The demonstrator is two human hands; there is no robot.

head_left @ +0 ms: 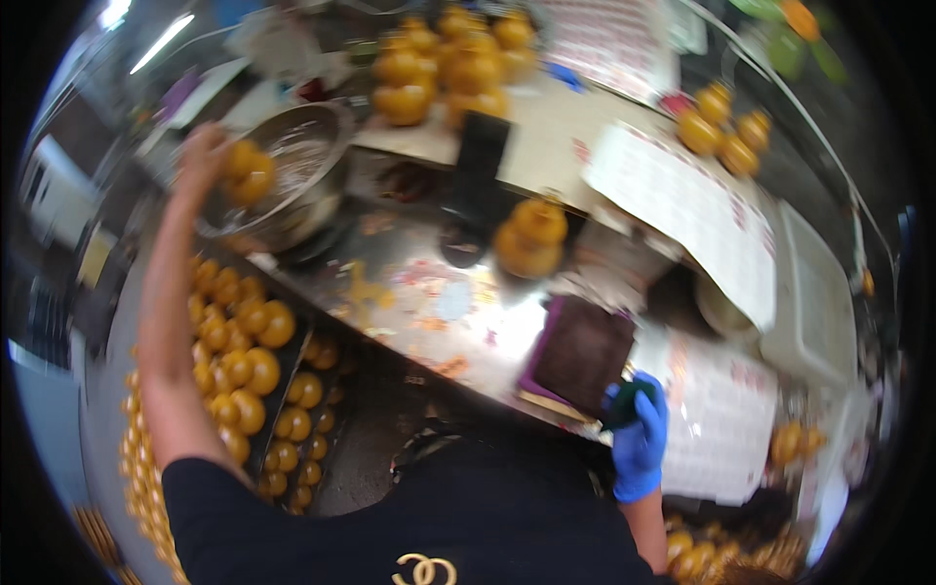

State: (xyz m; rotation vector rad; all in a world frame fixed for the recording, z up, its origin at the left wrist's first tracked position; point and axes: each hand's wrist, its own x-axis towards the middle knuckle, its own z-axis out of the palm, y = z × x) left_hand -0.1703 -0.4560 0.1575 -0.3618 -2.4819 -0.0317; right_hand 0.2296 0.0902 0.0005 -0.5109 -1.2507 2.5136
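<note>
1. A wide round metal bowl (343, 132) stands at the far left of the surface (487, 336); its inside is shiny and streaked (too blurred to tell what lines or fills it).
2. The bare left hand (203, 156) is closed on the end of an amber, round-bulbed gourd (252, 177), holding it over the bowl's near-left side; whether the gourd touches the rim cannot be told.
3. The right hand (639, 444), in a thin blue glove, is curled around a dark green item (627, 404), soft-looking and partly hidden by the fingers, just beside the corner of a brown pad (585, 353).
4. That pad is square, matt and dark, with a purple layer (540, 339) showing along its left edge.
5. Dark trays at the left hold many glossy gourds (255, 372), packed close in varied sizes, a thin divider between two groups.
6. A single two-bulbed gourd figure (529, 239), smooth and golden, stands upright on the surface, near a tall black block (480, 151).
7. At the right, a translucent white plastic bin (807, 292) sits beside a printed sheet (678, 190), flat and pale; the bin's contents cannot be made out.
</note>
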